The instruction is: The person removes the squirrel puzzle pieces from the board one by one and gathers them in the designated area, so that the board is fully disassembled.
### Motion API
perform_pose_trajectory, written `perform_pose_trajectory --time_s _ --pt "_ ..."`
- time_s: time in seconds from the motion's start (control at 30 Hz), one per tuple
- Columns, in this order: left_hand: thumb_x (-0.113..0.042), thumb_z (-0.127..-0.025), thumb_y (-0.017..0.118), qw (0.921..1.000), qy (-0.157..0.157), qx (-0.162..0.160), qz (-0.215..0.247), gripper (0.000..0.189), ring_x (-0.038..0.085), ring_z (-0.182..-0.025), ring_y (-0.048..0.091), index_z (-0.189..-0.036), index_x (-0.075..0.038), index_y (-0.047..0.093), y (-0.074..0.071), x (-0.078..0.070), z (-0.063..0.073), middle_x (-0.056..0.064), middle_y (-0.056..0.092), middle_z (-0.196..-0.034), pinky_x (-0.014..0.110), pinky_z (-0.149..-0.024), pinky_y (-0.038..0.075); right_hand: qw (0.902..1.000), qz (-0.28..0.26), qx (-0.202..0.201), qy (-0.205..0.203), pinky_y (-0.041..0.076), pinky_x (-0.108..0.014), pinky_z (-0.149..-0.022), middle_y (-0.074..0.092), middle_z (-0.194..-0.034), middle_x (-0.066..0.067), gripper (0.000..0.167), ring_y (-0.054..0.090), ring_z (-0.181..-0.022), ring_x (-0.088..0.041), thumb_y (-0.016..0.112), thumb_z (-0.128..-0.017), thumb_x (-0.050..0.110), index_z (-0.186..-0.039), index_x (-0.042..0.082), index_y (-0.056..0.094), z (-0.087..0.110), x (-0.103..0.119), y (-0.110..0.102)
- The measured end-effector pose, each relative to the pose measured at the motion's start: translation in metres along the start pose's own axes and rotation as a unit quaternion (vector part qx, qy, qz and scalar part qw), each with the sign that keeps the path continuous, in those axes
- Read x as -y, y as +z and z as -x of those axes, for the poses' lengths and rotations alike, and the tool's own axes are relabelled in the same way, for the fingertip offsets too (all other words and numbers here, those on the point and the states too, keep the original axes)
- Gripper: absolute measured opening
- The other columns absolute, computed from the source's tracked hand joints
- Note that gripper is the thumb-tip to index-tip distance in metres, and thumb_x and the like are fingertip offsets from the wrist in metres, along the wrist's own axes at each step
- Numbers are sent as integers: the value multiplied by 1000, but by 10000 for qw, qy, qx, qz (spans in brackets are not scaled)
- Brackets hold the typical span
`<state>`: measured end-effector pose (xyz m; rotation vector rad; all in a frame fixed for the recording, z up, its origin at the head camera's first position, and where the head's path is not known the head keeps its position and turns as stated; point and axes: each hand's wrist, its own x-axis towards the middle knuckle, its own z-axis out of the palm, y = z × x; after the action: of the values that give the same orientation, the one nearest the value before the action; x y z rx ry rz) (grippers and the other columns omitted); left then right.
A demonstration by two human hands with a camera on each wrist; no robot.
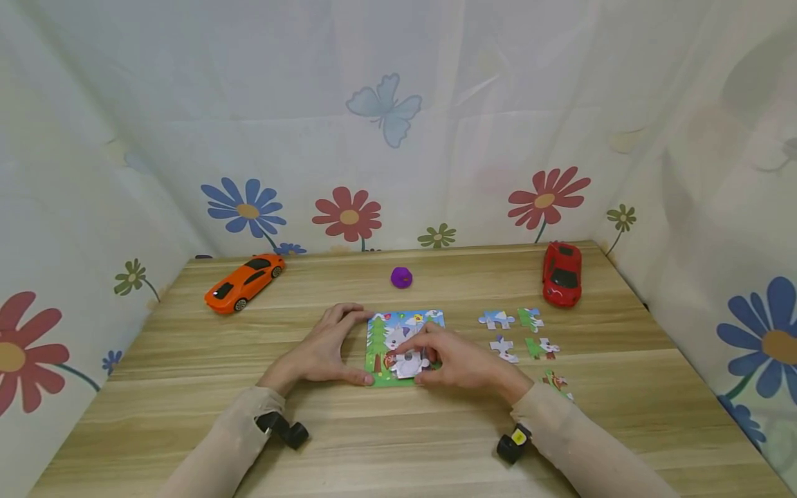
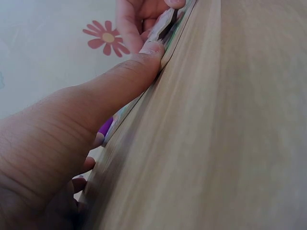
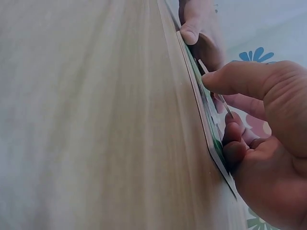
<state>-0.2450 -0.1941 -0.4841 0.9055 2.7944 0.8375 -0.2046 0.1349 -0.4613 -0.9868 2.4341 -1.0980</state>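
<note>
A jigsaw board (image 1: 378,332) with a picture of trees and a white animal lies flat on the wooden table. My right hand (image 1: 457,360) pinches a mostly white puzzle piece (image 1: 409,365) over its lower right part. In the right wrist view this piece (image 3: 224,104) shows as a thin tilted edge between thumb and fingers, close over the board (image 3: 205,108). Spread along the board's left side, my left hand (image 1: 326,346) rests its straight thumb (image 2: 112,86) on the lower left corner. Its index finger reaches the upper left corner. The right hand covers the board's right part.
Several loose puzzle pieces, among them a blue-and-white one (image 1: 497,319), lie right of the board. An orange toy car (image 1: 245,282) stands back left, a red toy car (image 1: 562,274) back right. A small purple object (image 1: 401,277) sits behind the board. A flowered curtain (image 1: 398,173) borders the table.
</note>
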Motion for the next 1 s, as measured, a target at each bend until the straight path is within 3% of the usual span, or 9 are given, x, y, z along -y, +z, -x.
perform_pose_trajectory --time_s 0.57,1.0 --pt "-80 -67 95 10000 -24 31 40 127 37 -163 26 -170 -26 45 -3 -1 1 9 31 -175 71 -129 30 9999 -61 -107 -100 47 -30 -82 52 -114 -4 50 51 -99 -22 85 -100 20 -148 23 72 1 6 -12" --pt "-81 -66 95 9999 30 6 99 128 37 -163 25 -170 -25 45 0 0 0 10 31 -175 72 -129 29 9966 108 -810 -144 53 -31 -77 58 -118 -3 49 59 -100 -29 86 -99 12 -144 20 70 17 12 -48"
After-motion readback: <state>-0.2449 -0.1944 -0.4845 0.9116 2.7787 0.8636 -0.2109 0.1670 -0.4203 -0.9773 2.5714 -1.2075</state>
